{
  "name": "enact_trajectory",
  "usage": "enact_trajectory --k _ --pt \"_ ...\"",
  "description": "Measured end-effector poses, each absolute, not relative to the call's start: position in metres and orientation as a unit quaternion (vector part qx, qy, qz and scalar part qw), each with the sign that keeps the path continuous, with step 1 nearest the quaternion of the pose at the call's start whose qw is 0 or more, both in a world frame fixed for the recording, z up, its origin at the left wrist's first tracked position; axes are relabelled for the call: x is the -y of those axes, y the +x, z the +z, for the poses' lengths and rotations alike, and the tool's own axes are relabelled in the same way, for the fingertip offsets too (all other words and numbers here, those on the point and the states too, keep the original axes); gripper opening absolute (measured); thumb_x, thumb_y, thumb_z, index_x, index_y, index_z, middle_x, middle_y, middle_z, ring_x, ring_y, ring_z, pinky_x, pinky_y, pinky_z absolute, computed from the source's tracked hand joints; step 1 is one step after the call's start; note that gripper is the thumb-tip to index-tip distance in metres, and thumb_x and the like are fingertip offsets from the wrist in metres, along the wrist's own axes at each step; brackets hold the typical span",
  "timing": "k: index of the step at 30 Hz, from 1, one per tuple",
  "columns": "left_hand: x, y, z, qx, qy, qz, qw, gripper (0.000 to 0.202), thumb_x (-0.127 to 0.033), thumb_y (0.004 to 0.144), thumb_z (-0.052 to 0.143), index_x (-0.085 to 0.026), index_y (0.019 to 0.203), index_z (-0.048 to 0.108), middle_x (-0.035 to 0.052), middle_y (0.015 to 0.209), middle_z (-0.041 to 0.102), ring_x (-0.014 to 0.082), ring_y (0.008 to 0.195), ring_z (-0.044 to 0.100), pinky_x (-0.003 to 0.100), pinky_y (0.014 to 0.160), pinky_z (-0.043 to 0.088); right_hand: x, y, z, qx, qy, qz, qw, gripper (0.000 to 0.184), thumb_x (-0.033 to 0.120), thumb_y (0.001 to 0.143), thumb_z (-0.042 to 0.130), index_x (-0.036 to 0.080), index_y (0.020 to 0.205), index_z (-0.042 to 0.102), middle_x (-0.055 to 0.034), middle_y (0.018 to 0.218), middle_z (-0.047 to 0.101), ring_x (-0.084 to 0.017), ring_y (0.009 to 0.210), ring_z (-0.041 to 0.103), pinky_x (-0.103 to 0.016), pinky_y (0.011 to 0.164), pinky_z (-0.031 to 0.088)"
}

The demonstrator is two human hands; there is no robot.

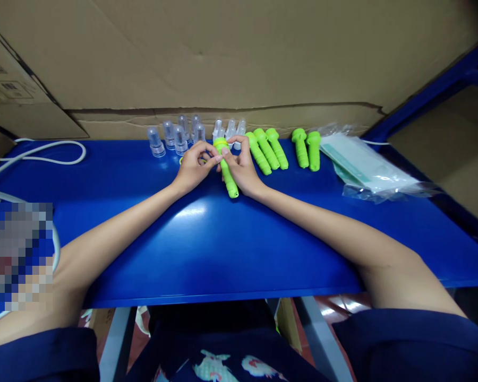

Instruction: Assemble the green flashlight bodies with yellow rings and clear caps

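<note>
In the head view, my right hand (242,168) is wrapped round a lime-green, torch-shaped plastic handle (230,185), ribbed, with a wider head. The handle tilts with its head away from me and its narrow end, which has a small hole, towards me. A yellowish band shows around the head. My left hand (195,168) is closed, thumb and fingertips pinched together against the handle's side just below the head. Whatever is in that pinch is too small to make out. Part of a thin yellow-green ring (181,159) shows beside my left hand.
Behind my hands stand several clear plastic caps (156,143) and smaller whitish clear pieces (230,127). More green handles (267,150) lie to the right, near a clear plastic bag (366,162) of pale sheets. A white cable (69,142) loops at left. Cardboard (231,58) walls the blue table (223,249).
</note>
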State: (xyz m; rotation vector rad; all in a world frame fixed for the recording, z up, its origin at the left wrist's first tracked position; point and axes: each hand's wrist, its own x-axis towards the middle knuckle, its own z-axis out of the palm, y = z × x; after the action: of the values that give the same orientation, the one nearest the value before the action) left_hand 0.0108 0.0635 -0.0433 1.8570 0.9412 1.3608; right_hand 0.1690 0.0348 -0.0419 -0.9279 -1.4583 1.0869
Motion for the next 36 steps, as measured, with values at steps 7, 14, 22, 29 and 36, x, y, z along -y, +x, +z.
enact_trajectory --k 7,14,22,29,36 --pt "-0.073 0.009 -0.05 -0.374 0.666 0.555 0.331 0.037 -0.043 0.08 0.085 -0.022 0.103 0.064 0.0035 0.102 0.069 0.0078 0.065 0.058 0.019 0.051 0.036 -0.033 0.17 -0.042 0.61 -0.382 0.454 0.525 0.058 0.072 0.093 0.062 0.029 0.12 0.032 0.0071 0.069 0.063 -0.013 0.048 0.058 -0.025 0.048 0.049" --pt "-0.075 0.008 -0.05 -0.373 0.667 0.548 0.339 0.036 -0.044 0.08 0.085 -0.022 0.1 0.064 0.0039 0.101 0.07 0.0085 0.067 0.058 0.018 0.053 0.038 -0.032 0.17 -0.042 0.616 -0.389 0.455 0.512 0.067 0.078 0.091 0.06 0.03 0.129 0.034 0.0065 0.069 0.062 -0.013 0.049 0.058 -0.025 0.046 0.047" --pt "-0.074 0.007 -0.047 -0.367 0.657 0.545 0.371 0.032 -0.032 0.077 0.087 -0.02 0.096 0.064 0.0018 0.097 0.067 0.0069 0.065 0.057 0.017 0.051 0.036 -0.03 0.17 -0.041 0.612 -0.398 0.464 0.501 0.065 0.082 0.089 0.058 0.032 0.123 0.036 0.0056 0.071 0.063 -0.013 0.047 0.056 -0.025 0.043 0.045" --pt "-0.072 0.008 -0.047 -0.382 0.684 0.523 0.335 0.016 -0.024 0.087 0.076 -0.019 0.082 0.062 0.0003 0.088 0.067 0.0054 0.061 0.054 0.018 0.053 0.039 -0.03 0.171 -0.04 0.616 -0.391 0.468 0.498 0.058 0.076 0.093 0.057 0.03 0.12 0.035 0.0049 0.069 0.062 -0.015 0.046 0.056 -0.027 0.045 0.047" --pt "-0.076 0.007 -0.057 -0.356 0.689 0.54 0.325 0.039 -0.05 0.086 0.081 -0.023 0.103 0.059 -0.0001 0.092 0.065 0.0059 0.064 0.057 0.018 0.057 0.042 -0.035 0.171 -0.044 0.617 -0.375 0.471 0.506 0.051 0.068 0.097 0.057 0.028 0.12 0.035 0.0061 0.067 0.062 -0.012 0.045 0.057 -0.022 0.045 0.046"
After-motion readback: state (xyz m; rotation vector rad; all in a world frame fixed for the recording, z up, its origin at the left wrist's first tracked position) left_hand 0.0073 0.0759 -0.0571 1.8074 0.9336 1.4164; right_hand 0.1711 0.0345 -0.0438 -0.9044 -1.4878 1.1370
